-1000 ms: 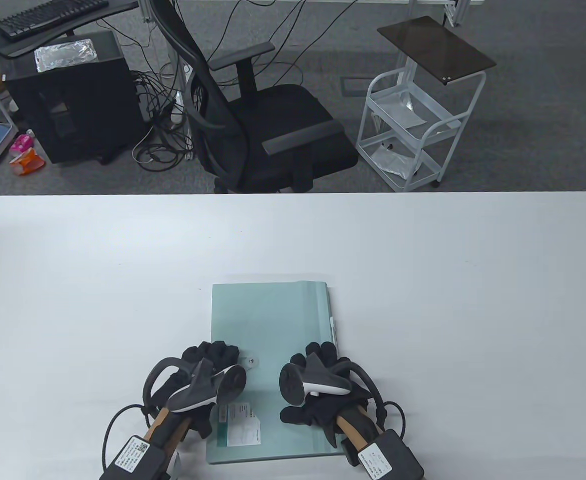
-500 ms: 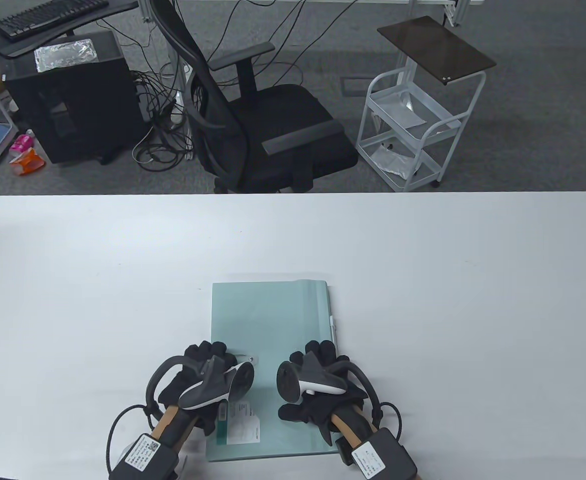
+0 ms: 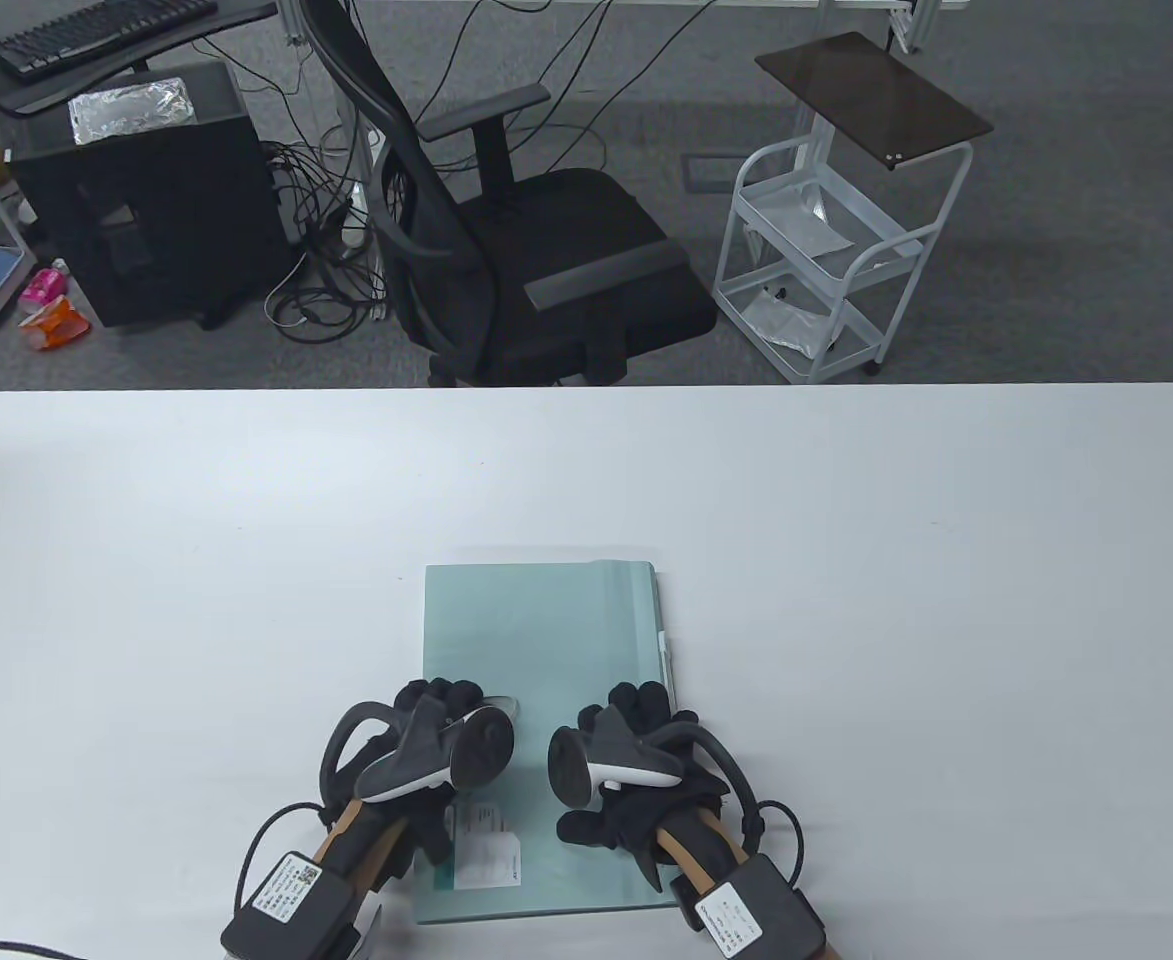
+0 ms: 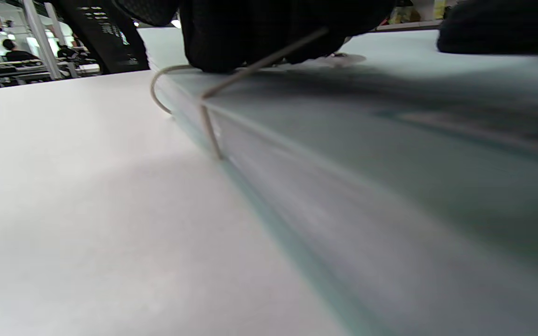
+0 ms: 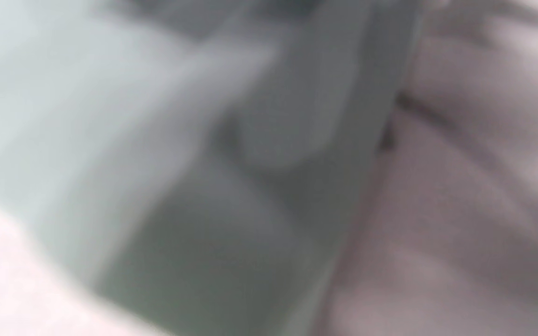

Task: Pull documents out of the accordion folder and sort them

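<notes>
Resting on the pale green accordion folder [image 3: 542, 660], the left hand [image 3: 426, 745] has its fingers on the cover by an elastic cord [image 4: 213, 93] at the folder's edge; whether its grip clamps the cord I cannot tell. Just beside it, the right hand [image 3: 646, 770] lies flat, grip apart, on the same cover. Nearer the wrists sits a white label [image 3: 486, 850]. Under everything, the white table [image 3: 846, 600] carries the closed folder.

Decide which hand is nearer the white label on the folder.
Left. The left hand lies just above the white label, its wrist beside it; the right hand rests farther right on the folder.
</notes>
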Motion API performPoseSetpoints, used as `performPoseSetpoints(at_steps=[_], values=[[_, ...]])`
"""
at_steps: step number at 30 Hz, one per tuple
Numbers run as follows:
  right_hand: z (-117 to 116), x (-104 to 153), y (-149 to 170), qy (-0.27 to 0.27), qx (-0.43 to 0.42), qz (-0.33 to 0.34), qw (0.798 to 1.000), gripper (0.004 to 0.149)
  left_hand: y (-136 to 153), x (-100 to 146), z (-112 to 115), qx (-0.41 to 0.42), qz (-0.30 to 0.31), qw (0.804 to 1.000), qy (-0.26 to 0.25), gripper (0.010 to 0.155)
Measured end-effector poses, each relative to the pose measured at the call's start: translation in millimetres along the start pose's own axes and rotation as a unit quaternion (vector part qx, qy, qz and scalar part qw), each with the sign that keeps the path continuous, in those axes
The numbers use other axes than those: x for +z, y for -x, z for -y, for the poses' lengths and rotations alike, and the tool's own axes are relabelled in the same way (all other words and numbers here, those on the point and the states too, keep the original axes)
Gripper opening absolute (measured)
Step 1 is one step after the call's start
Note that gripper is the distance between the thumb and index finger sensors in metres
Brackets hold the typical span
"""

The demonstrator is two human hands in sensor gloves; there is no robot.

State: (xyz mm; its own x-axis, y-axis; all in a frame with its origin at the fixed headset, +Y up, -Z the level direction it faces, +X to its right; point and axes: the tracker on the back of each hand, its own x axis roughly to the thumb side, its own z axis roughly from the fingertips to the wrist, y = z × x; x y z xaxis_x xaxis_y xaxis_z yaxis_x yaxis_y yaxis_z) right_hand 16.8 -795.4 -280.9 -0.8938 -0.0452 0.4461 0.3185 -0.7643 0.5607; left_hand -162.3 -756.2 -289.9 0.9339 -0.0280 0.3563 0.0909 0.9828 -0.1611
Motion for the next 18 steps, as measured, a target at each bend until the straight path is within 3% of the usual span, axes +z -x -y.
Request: performPoseSetpoints(at_steps=[10, 12, 14, 16, 18], values=[[2.3, 4.6, 5.4, 0.021, -0.025, 0.015, 0.999, 0.098, 34.8, 14.9, -7.3, -0.089, -0.112, 0.989, 0.039, 0.037], [2.9, 5.5, 6.8, 0.023, -0.029, 0.016, 0.999, 0.099, 35.3, 18.1, -5.3, -0.087, -0.11, 0.99, 0.02, 0.04], [3.8, 6.4, 7.5, 0.026, -0.03, 0.016, 0.999, 0.099, 33.6, 20.0, -4.4, -0.077, -0.08, 0.994, 0.002, 0.056], [5.3, 7.9, 8.2, 0.03, -0.029, 0.015, 0.999, 0.099, 29.5, 17.7, -0.4, -0.035, -0.043, 0.998, 0.024, 0.063], [7.9, 10.6, 8.5, 0.043, -0.026, 0.013, 0.999, 0.1, 26.4, 12.5, 4.9, -0.033, -0.052, 0.996, 0.071, 0.065]])
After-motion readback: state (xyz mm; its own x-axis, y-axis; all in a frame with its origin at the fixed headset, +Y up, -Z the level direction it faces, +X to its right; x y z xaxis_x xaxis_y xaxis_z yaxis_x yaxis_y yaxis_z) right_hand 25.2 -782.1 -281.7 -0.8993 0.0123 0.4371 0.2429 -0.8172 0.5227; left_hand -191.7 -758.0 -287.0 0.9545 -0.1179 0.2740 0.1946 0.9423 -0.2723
